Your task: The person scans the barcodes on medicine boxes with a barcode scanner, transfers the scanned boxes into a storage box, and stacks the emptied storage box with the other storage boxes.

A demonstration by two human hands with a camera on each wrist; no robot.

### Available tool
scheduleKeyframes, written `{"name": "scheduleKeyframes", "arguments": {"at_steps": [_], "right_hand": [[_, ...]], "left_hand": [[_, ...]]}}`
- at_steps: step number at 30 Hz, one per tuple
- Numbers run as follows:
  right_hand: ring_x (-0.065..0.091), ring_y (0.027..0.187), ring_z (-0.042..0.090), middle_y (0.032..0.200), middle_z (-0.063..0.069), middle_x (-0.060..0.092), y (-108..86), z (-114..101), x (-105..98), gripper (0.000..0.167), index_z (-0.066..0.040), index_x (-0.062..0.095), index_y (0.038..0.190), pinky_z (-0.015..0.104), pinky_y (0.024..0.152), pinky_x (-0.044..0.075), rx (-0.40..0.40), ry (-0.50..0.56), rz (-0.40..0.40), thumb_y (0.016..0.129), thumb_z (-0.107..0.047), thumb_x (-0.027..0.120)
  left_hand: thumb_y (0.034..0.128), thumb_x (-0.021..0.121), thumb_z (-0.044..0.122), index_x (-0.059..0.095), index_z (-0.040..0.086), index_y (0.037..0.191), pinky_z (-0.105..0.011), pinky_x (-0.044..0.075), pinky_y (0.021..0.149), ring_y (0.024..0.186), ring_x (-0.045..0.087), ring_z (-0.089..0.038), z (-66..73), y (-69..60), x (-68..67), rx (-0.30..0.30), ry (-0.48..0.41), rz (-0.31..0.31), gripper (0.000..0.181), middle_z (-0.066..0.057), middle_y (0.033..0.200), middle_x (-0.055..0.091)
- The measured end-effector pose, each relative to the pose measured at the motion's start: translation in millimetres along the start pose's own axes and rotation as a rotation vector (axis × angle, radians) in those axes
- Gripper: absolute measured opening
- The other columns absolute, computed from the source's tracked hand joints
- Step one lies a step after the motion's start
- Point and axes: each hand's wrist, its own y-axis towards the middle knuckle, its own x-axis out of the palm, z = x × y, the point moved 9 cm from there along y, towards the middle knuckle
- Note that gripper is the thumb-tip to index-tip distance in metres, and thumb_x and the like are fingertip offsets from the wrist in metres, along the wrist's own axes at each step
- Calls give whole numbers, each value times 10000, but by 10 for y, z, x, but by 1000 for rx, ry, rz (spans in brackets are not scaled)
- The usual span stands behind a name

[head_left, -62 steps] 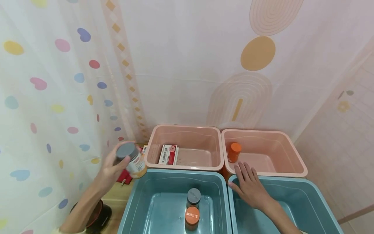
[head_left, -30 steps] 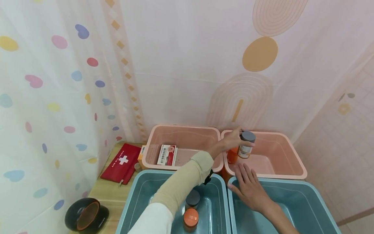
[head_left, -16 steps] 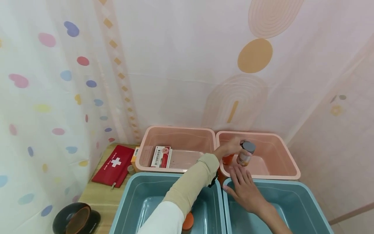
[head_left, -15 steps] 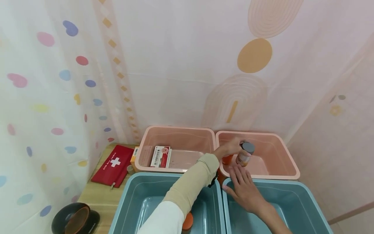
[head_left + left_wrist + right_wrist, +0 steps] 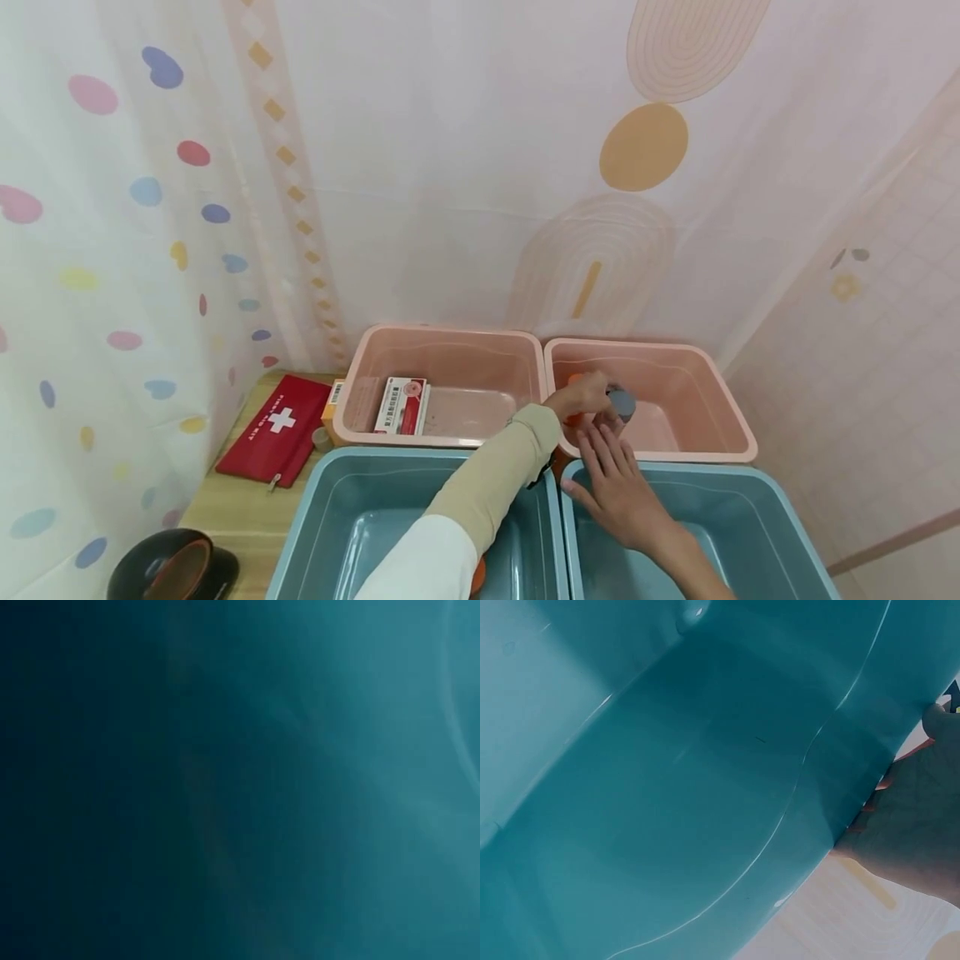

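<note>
In the head view my left hand (image 5: 583,397) reaches down into the right pink bin (image 5: 722,417) and grips a grey-lidded bottle (image 5: 622,405); only the lid shows clearly. Beside it stands an orange bottle (image 5: 573,420), mostly hidden by that hand. My right hand (image 5: 621,493) lies with straight fingers over the rims where the right pink bin meets the right blue bin (image 5: 757,483). The right wrist view also shows the right hand (image 5: 911,814) at the bin's rim. A blurred, dark teal surface fills the left wrist view, with no hand visible.
The left pink bin (image 5: 495,417) holds a white-and-red medicine box (image 5: 403,406). In front stands the left blue bin (image 5: 375,492), an orange lid (image 5: 478,575) showing past the sleeve. At left are a red first aid pouch (image 5: 273,429) and a black bowl (image 5: 142,567).
My left hand carried the grey-lidded bottle from the left across into the right pink bin, then lowered it beside the orange bottle. The right hand stayed at the rims; the view shifted slightly.
</note>
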Motion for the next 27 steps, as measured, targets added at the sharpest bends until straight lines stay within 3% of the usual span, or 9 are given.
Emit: {"name": "scheduleKeyframes", "arguments": {"at_steps": [11, 15, 18, 22, 25, 27], "right_hand": [[119, 1665, 523, 1781, 304, 235, 16, -65, -3, 894, 90, 316, 1674, 749, 1308, 102, -33, 9, 9, 1107, -561, 549], [115, 1664, 533, 1783, 307, 224, 25, -97, -33, 865, 95, 313, 1674, 750, 1310, 99, -18, 7, -21, 1110, -502, 584], [105, 1666, 538, 1788, 307, 209, 21, -114, -54, 834, 97, 297, 1679, 747, 1314, 97, -1, -3, -58, 1118, -439, 600], [85, 1676, 525, 1800, 293, 182, 30, -85, -51, 794, 88, 273, 1691, 727, 1326, 97, 25, -34, -96, 1141, -399, 577], [82, 1680, 517, 1803, 288, 175, 48, -48, -39, 797, 77, 268, 1696, 718, 1332, 90, 37, -40, -105, 1144, -412, 569], [80, 1676, 527, 1802, 294, 172, 61, -33, -36, 804, 78, 269, 1696, 726, 1328, 79, 33, -28, -104, 1141, -418, 574]], "left_hand": [[1011, 696, -69, 769, -37, 1187, -293, 580, 759, 816, 612, -199, -158, -18, 21, -106, 37, 0, 193, -103, 1010, 732], [1024, 689, -52, 754, -28, 1225, -307, 592, 777, 836, 609, -194, -182, -19, 17, -135, 24, -2, 212, -107, 1055, 732], [1014, 718, -23, 711, -31, 1344, -318, 624, 801, 881, 646, -213, -171, -13, 10, -147, 22, -13, 330, -136, 1180, 739], [1004, 738, -8, 641, -33, 1474, -308, 622, 992, 1175, 715, -249, -46, 10, -77, -63, 111, -24, 481, -165, 1435, 700], [1034, 702, -4, 623, -39, 1494, -305, 531, 1163, 1432, 624, -278, 111, -23, -213, 42, 168, -36, 468, -176, 1553, 636], [1051, 679, -4, 595, -42, 1519, -332, 481, 1223, 1520, 548, -308, 220, -99, -332, 97, 142, -55, 478, -186, 1603, 592]]}}
